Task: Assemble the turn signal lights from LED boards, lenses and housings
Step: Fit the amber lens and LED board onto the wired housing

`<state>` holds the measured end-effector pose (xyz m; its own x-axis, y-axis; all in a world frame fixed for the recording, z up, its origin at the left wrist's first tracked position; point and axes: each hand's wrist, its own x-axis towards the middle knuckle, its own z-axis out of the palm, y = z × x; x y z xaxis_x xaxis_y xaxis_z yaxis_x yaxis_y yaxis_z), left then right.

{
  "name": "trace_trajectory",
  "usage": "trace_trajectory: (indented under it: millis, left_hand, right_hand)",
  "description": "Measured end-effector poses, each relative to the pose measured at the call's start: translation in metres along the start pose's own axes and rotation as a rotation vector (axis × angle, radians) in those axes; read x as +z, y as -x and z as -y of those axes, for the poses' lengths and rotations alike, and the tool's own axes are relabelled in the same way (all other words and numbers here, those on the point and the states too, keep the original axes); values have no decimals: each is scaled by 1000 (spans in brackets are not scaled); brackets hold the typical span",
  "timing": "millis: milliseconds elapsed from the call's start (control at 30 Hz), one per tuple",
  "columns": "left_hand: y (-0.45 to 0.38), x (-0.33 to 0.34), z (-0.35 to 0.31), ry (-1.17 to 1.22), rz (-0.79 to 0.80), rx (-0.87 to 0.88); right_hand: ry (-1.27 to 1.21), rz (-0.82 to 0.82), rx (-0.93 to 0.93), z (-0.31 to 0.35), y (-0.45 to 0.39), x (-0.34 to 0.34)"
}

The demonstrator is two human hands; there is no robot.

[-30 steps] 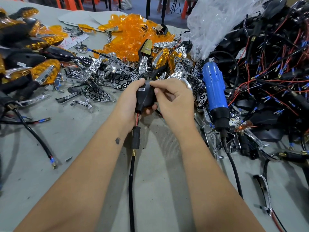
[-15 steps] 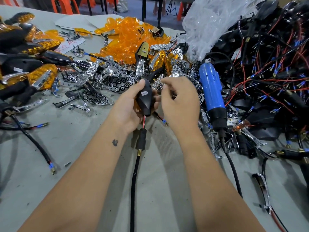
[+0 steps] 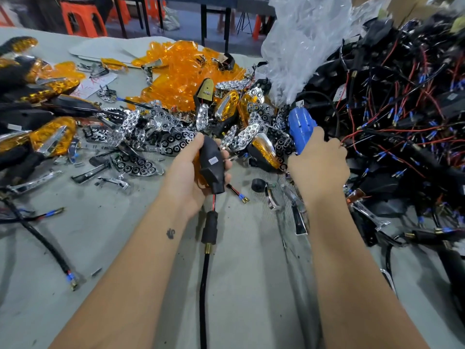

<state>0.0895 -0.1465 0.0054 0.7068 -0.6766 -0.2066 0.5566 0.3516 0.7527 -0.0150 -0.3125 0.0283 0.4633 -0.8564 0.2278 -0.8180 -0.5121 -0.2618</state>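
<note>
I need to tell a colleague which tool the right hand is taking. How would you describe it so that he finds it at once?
Look at the big tangle of black housings with red wires on the right of the table. At its left edge, below the clear plastic bag, lies the blue electric screwdriver, with the right hand gripping it. It is the only solid blue thing there.

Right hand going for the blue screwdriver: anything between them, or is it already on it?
Nothing visible in the way. The right hand already wraps the blue electric screwdriver at its lower body, at the edge of the wire pile. The left hand holds the black housing clear of it, above the table.
</note>
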Motion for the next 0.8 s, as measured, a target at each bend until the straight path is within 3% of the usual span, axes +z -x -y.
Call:
trace_trajectory:
  millis: [300,367,500,800]
  left_hand:
    - [-1,1,-1,-48,-30,71]
    - [0,1,-2,-38,-37,67]
    - [-2,0,-4,-29,-77,51]
    - [-3,-3,-7,-78,-155,86]
  right_hand:
    - [-161,-13,-31,-10,-17,-7]
    - [-393,57,19,-12,-21,-14]
    - [-1159,229,207,-6,-23,-31]
    - [-1949,475,342,26,-13,-34]
